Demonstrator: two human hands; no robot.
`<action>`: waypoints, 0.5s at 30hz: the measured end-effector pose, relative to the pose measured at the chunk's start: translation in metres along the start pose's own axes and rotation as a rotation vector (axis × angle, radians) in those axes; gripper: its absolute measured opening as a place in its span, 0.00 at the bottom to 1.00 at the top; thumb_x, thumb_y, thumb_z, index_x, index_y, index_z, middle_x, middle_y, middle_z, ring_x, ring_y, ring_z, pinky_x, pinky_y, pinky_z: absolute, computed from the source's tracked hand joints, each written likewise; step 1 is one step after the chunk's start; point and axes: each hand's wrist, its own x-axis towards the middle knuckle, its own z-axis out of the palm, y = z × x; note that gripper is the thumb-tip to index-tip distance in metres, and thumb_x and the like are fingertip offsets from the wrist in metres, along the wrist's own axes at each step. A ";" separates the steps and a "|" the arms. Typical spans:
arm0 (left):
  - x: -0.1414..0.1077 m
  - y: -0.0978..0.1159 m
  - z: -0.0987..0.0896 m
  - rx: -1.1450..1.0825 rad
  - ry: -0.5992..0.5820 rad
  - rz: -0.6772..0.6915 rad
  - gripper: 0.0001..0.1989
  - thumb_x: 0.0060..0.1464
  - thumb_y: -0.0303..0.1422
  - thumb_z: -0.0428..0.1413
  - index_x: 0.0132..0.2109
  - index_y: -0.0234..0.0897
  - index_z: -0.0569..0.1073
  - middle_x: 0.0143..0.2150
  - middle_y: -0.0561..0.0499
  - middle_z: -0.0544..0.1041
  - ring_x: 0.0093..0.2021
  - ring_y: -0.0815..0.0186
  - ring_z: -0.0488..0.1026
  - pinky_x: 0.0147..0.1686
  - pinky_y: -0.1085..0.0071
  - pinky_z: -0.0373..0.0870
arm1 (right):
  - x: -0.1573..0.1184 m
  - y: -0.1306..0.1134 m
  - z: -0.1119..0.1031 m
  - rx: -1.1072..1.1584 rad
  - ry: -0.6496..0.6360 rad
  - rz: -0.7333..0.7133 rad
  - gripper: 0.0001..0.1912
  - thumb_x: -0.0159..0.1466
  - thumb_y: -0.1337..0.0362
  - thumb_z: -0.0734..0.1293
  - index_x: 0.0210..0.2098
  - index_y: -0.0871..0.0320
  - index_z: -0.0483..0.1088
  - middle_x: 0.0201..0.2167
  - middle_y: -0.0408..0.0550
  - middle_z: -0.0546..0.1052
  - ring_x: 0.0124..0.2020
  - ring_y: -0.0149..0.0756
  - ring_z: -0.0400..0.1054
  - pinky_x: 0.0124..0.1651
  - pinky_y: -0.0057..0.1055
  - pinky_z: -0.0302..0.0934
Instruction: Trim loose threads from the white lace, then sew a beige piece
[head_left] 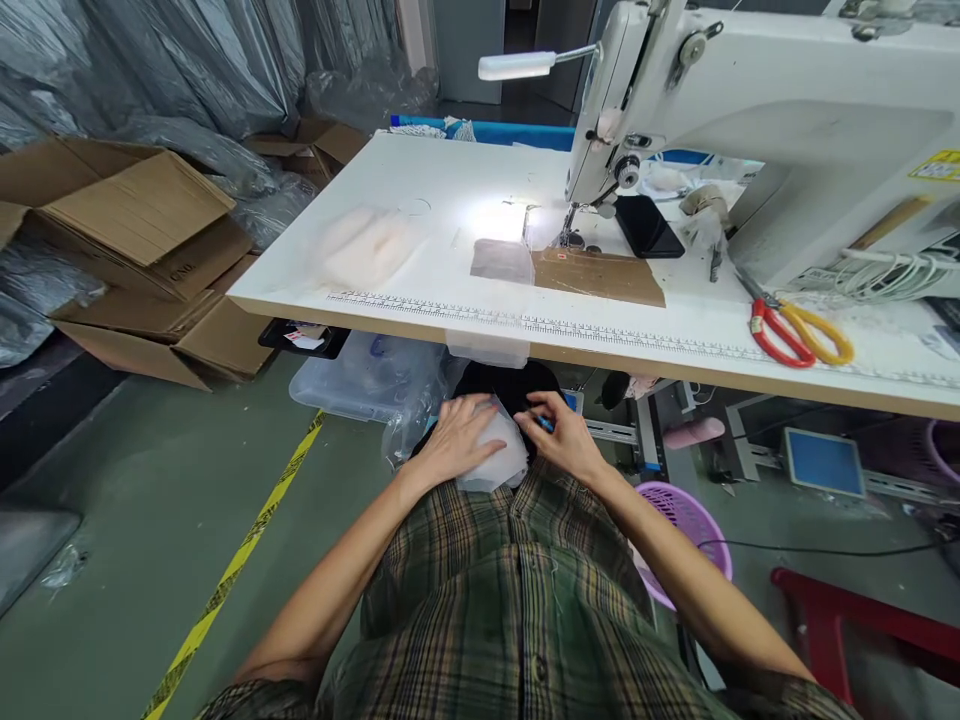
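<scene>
My left hand [459,438] lies with fingers spread on a translucent white piece of material [495,455] resting on my lap, below the table's front edge. It looks like thin layers, stacked or folded. Just to the right, my right hand [564,440] is curled around a small blue object [545,424]; only a bit of it shows between the fingers, so its kind is hidden. Above, on the table, a sheer pale bundle of fabric [367,245] sits left of the sewing machine's [622,170] lit needle area.
The white table [420,185] carries a printed ruler, a brown strip [600,278], a black phone [648,226] and red-and-yellow-handled scissors [799,330]. Cardboard boxes [142,220] stand at left. A purple basket [694,515] and red stool [840,610] are at lower right.
</scene>
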 end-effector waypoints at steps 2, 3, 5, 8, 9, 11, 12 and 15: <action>-0.003 -0.002 0.011 0.065 -0.080 0.067 0.24 0.55 0.40 0.57 0.57 0.34 0.68 0.59 0.38 0.66 0.59 0.48 0.61 0.58 0.48 0.57 | 0.015 -0.004 -0.002 0.106 0.062 0.029 0.31 0.60 0.46 0.64 0.55 0.59 0.60 0.29 0.46 0.77 0.18 0.29 0.61 0.23 0.27 0.57; -0.005 -0.003 0.015 0.083 -0.098 0.088 0.24 0.55 0.39 0.57 0.57 0.34 0.69 0.59 0.37 0.66 0.60 0.48 0.61 0.59 0.47 0.55 | 0.022 -0.007 -0.002 0.166 0.059 0.037 0.34 0.60 0.45 0.64 0.57 0.60 0.58 0.28 0.45 0.77 0.16 0.28 0.60 0.20 0.27 0.56; -0.007 -0.003 0.019 0.084 -0.085 0.109 0.23 0.55 0.38 0.58 0.56 0.34 0.69 0.59 0.37 0.66 0.61 0.48 0.60 0.60 0.45 0.51 | 0.035 -0.012 0.001 0.259 0.030 0.026 0.36 0.59 0.43 0.64 0.57 0.60 0.59 0.24 0.42 0.75 0.13 0.27 0.57 0.17 0.25 0.52; -0.006 -0.003 0.013 -0.055 0.017 0.087 0.21 0.55 0.41 0.57 0.54 0.37 0.71 0.59 0.39 0.68 0.61 0.50 0.61 0.63 0.45 0.47 | 0.044 -0.018 0.009 0.321 0.056 -0.040 0.28 0.58 0.42 0.64 0.44 0.60 0.68 0.17 0.38 0.68 0.14 0.26 0.55 0.18 0.24 0.51; -0.004 -0.004 0.009 -0.156 0.062 0.056 0.22 0.55 0.43 0.57 0.54 0.38 0.71 0.58 0.40 0.68 0.61 0.51 0.61 0.63 0.46 0.49 | 0.043 -0.020 0.011 0.329 0.076 -0.062 0.25 0.59 0.43 0.65 0.39 0.60 0.69 0.16 0.38 0.66 0.15 0.26 0.54 0.19 0.25 0.51; 0.002 -0.005 0.000 -0.471 0.137 -0.018 0.28 0.52 0.49 0.58 0.55 0.38 0.70 0.57 0.39 0.69 0.59 0.51 0.64 0.61 0.50 0.55 | 0.036 -0.022 0.014 0.331 0.074 -0.099 0.22 0.59 0.45 0.65 0.33 0.60 0.70 0.16 0.38 0.63 0.17 0.26 0.54 0.21 0.25 0.52; 0.006 -0.006 -0.005 -0.673 0.151 -0.047 0.33 0.49 0.53 0.58 0.57 0.37 0.69 0.56 0.39 0.70 0.58 0.51 0.66 0.59 0.52 0.59 | 0.031 -0.023 0.015 0.325 0.050 -0.115 0.20 0.60 0.47 0.65 0.32 0.60 0.70 0.17 0.38 0.63 0.18 0.26 0.54 0.22 0.25 0.52; 0.017 -0.008 -0.019 -1.232 0.081 -0.078 0.45 0.40 0.61 0.58 0.59 0.34 0.66 0.54 0.35 0.72 0.53 0.49 0.71 0.53 0.55 0.66 | 0.008 -0.027 0.013 0.271 -0.075 -0.171 0.17 0.62 0.52 0.65 0.26 0.60 0.68 0.18 0.39 0.61 0.21 0.26 0.54 0.24 0.24 0.51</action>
